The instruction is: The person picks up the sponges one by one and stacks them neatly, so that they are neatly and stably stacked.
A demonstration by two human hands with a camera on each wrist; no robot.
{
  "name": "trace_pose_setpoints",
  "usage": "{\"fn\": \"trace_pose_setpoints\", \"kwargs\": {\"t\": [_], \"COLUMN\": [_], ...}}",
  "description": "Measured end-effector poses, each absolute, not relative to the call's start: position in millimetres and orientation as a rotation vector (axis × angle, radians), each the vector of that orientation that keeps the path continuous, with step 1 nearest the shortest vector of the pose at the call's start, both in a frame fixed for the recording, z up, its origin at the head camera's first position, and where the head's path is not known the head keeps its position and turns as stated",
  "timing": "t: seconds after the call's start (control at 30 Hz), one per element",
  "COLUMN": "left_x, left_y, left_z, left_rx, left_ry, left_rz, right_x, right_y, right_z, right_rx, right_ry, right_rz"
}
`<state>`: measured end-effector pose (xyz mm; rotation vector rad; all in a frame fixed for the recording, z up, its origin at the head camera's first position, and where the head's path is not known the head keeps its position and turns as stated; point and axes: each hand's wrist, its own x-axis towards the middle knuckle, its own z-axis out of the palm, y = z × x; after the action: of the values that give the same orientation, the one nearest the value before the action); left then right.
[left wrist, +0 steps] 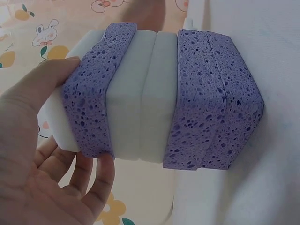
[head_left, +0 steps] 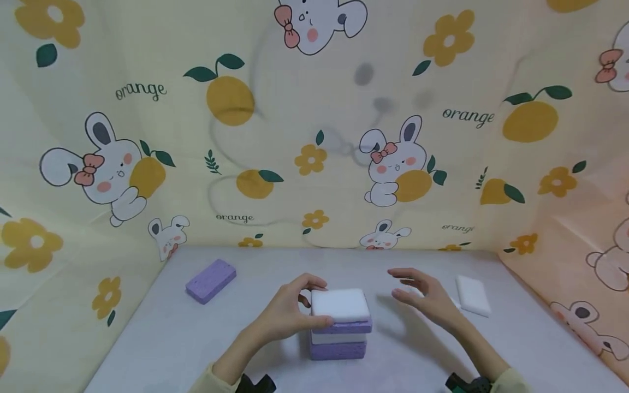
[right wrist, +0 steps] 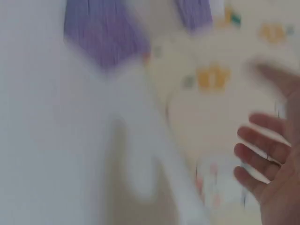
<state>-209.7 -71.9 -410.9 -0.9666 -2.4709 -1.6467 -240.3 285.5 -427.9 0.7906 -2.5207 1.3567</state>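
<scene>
A neat stack of white and purple sponges stands at the front middle of the table. On top lies a white sponge [head_left: 341, 304], over a purple sponge [left wrist: 101, 89] with visible pores. Below these, the left wrist view shows two white sponges [left wrist: 145, 98] and two purple sponges [left wrist: 206, 101] at the bottom. My left hand [head_left: 289, 310] grips the top of the stack, thumb on the near side and fingers round the far side. Right of the stack, my right hand [head_left: 426, 299] hovers with fingers spread loosely and nothing in them; its wrist view is blurred.
A loose purple sponge [head_left: 211, 281] lies at the back left of the table [head_left: 162, 327]. Behind the right hand, a white sponge [head_left: 473, 295] lies near the right edge. A printed cloth with rabbits and oranges [head_left: 314, 109] walls the back and sides.
</scene>
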Motion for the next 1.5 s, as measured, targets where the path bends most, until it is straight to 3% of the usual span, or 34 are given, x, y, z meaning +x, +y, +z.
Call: {"fn": "trace_pose_setpoints", "kwargs": {"t": [0.13, 0.3, 1.5], "left_x": [-211.0, -210.8, -209.9], "left_y": [-70.7, -70.9, -71.3], "left_z": [-410.8, -410.6, -412.0], "left_rx": [-0.991, -0.992, -0.953], "left_ry": [-2.458, -2.458, -2.468], "left_rz": [-1.642, -1.638, -1.676], "right_x": [-255.1, -262.7, -263.4], "right_y": [331.7, 366.4, 378.3], "right_z": [-440.6, -447.7, -465.7], "right_rx": [0.5, 0.32, 0.26], "right_ry": [-2.675, -2.791, -2.84], "right_rz": [1.131, 1.087, 1.064]}}
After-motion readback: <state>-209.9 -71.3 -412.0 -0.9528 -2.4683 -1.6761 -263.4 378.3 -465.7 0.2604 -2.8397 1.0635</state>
